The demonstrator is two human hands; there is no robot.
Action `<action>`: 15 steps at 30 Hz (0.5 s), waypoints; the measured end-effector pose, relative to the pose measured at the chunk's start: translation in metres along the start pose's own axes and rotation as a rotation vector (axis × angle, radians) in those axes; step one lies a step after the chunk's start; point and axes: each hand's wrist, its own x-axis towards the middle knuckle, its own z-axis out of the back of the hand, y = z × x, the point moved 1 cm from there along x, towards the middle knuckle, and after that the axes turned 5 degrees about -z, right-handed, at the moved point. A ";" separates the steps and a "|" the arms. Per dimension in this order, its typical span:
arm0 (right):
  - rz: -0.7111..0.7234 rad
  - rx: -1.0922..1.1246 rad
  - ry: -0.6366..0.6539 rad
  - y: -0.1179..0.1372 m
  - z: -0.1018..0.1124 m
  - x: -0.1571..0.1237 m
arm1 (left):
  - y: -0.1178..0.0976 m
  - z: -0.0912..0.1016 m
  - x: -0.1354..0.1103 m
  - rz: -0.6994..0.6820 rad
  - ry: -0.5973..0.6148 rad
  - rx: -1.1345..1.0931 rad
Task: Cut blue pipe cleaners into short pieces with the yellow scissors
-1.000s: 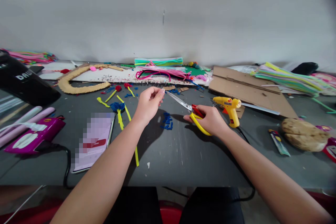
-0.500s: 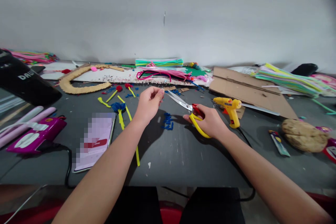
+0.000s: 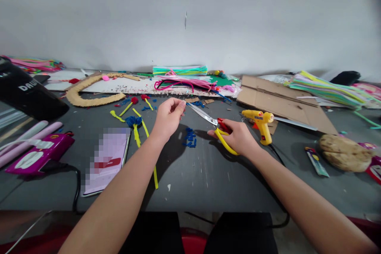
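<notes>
My right hand (image 3: 238,137) grips scissors (image 3: 205,116) with red and yellow handles, fingers wrapped round the loops. Their blades look nearly closed and point up and left, the tips at the fingertips of my left hand (image 3: 170,118). That hand is pinched, thumb against forefinger, on something too small to make out. Below the blades lies a loose group of short blue pieces (image 3: 189,139) on the grey table (image 3: 208,178). Left of my left hand are a blue tuft with a yellow stem (image 3: 134,123) and a long yellow strip (image 3: 156,174), partly covered by the forearm.
On the right are a yellow glue gun (image 3: 262,123), flat cardboard (image 3: 282,99) and a brown lumpy object (image 3: 345,152). A phone (image 3: 107,162), a purple device (image 3: 41,154) and a black cylinder (image 3: 29,91) stand or lie left. Pipe cleaners (image 3: 180,70) lie along the wall.
The scissor blades look slightly closer together. Both hands stay in nearly the same place.
</notes>
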 end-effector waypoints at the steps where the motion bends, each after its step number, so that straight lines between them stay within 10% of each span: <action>1: 0.005 -0.001 0.001 0.000 0.000 0.000 | 0.000 0.000 0.000 0.000 0.001 -0.002; 15: 0.007 -0.006 0.007 -0.001 0.000 0.000 | 0.000 0.001 -0.001 -0.023 0.014 0.021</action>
